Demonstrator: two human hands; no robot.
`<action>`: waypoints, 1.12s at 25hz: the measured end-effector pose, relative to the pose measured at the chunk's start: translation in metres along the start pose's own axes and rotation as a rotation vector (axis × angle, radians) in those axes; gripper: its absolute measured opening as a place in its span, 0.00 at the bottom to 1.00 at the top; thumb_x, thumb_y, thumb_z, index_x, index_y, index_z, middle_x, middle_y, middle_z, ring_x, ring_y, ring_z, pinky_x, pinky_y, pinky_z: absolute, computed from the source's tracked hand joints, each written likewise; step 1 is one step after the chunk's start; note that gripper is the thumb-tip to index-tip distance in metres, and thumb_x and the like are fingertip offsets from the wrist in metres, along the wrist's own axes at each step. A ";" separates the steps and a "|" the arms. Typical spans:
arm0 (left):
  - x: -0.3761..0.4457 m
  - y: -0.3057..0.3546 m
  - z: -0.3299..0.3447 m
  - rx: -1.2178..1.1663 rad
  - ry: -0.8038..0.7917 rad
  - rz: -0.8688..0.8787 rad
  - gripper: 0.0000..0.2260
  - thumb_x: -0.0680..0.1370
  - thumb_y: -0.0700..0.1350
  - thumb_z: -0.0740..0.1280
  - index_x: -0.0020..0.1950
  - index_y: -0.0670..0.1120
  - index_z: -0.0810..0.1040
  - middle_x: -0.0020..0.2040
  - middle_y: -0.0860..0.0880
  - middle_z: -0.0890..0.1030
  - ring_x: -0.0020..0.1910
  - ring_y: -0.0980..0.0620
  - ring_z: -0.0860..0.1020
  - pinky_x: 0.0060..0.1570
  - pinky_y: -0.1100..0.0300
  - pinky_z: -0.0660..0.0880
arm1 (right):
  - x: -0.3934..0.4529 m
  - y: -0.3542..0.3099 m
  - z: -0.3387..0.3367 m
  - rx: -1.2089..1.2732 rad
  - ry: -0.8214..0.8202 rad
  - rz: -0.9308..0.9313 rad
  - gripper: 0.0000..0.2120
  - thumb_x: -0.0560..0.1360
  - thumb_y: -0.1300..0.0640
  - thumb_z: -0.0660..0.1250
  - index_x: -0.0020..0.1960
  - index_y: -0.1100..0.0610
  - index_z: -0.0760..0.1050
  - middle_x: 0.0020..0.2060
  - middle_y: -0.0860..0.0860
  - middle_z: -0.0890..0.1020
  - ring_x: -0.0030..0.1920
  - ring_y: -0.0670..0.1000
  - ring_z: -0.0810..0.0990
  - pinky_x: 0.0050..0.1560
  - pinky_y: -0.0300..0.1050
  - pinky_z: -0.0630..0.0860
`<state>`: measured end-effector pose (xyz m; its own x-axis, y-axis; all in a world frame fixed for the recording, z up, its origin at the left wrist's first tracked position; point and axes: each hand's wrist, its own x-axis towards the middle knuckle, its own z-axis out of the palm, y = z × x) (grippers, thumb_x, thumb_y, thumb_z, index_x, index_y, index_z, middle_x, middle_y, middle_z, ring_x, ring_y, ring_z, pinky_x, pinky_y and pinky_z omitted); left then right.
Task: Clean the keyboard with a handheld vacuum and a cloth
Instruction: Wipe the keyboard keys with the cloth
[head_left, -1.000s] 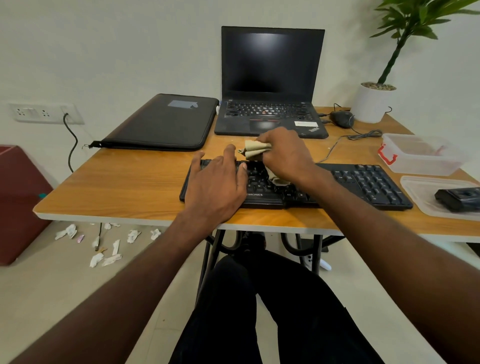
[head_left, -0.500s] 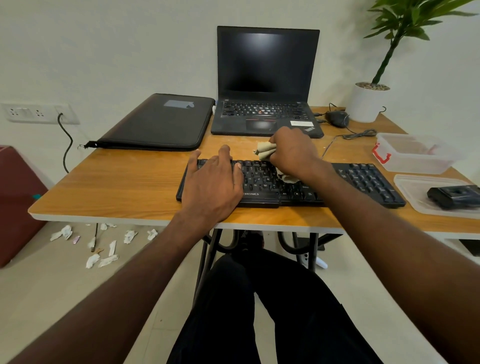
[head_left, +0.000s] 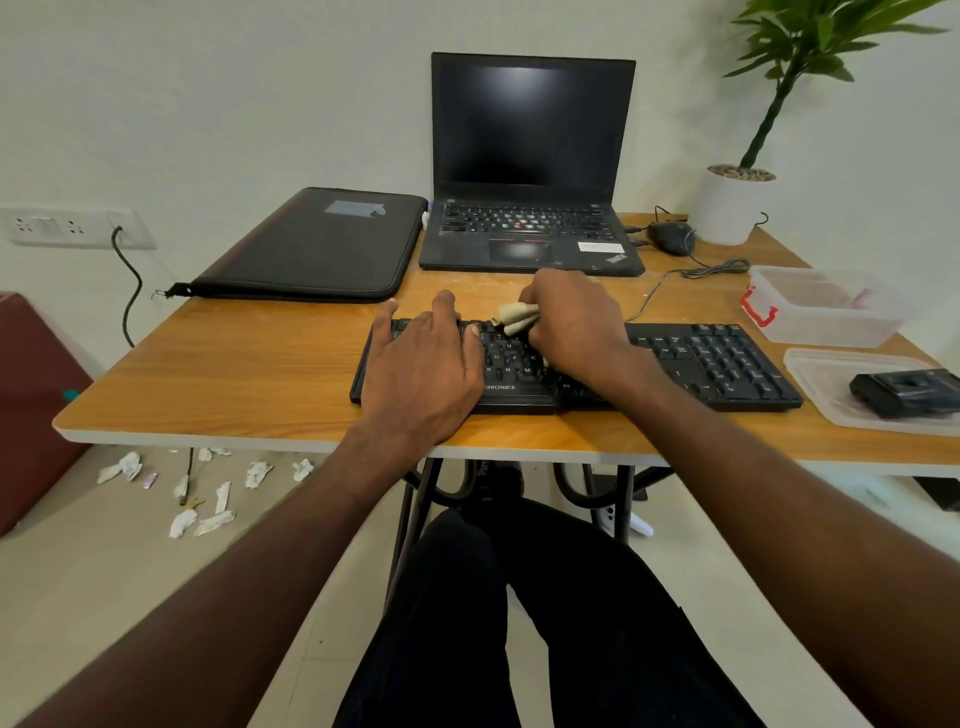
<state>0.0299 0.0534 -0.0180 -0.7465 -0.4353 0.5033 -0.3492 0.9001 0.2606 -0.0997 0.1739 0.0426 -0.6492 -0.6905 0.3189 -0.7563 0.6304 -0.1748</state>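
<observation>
A black keyboard lies along the front of the wooden table. My left hand rests flat on its left half, fingers straight. My right hand grips a beige cloth bunched in its fingers and presses it on the keys at the keyboard's middle. A black handheld vacuum sits on a clear plastic lid at the right edge.
Behind the keyboard stands an open black laptop, with a black sleeve to its left. A mouse, a potted plant and a clear plastic box fill the right side. Paper scraps litter the floor.
My right hand has rubbed the cloth back and forth over the middle keys, a little right then back left. My left hand has stayed on the keyboard's left half.
</observation>
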 end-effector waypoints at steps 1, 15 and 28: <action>0.000 0.000 0.000 -0.003 0.001 0.000 0.19 0.86 0.55 0.49 0.71 0.47 0.67 0.52 0.51 0.86 0.58 0.51 0.83 0.82 0.44 0.50 | -0.001 0.002 -0.003 0.001 -0.028 -0.021 0.11 0.76 0.63 0.69 0.52 0.51 0.85 0.41 0.51 0.82 0.44 0.54 0.80 0.37 0.44 0.69; 0.001 -0.002 0.003 -0.003 -0.005 0.010 0.18 0.86 0.54 0.49 0.71 0.48 0.67 0.53 0.51 0.86 0.59 0.51 0.83 0.82 0.44 0.49 | -0.001 0.026 -0.014 -0.054 -0.024 -0.039 0.15 0.76 0.62 0.70 0.60 0.49 0.84 0.52 0.50 0.84 0.53 0.53 0.81 0.46 0.51 0.78; 0.001 -0.002 0.002 0.000 -0.005 0.002 0.19 0.86 0.54 0.49 0.71 0.48 0.67 0.54 0.52 0.85 0.60 0.51 0.83 0.82 0.45 0.47 | -0.005 0.033 -0.018 -0.167 -0.062 -0.107 0.14 0.76 0.60 0.72 0.60 0.49 0.84 0.53 0.51 0.84 0.54 0.53 0.80 0.45 0.50 0.78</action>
<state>0.0291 0.0510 -0.0196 -0.7500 -0.4335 0.4995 -0.3477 0.9009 0.2598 -0.1198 0.2041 0.0519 -0.5735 -0.7738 0.2689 -0.8008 0.5988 0.0155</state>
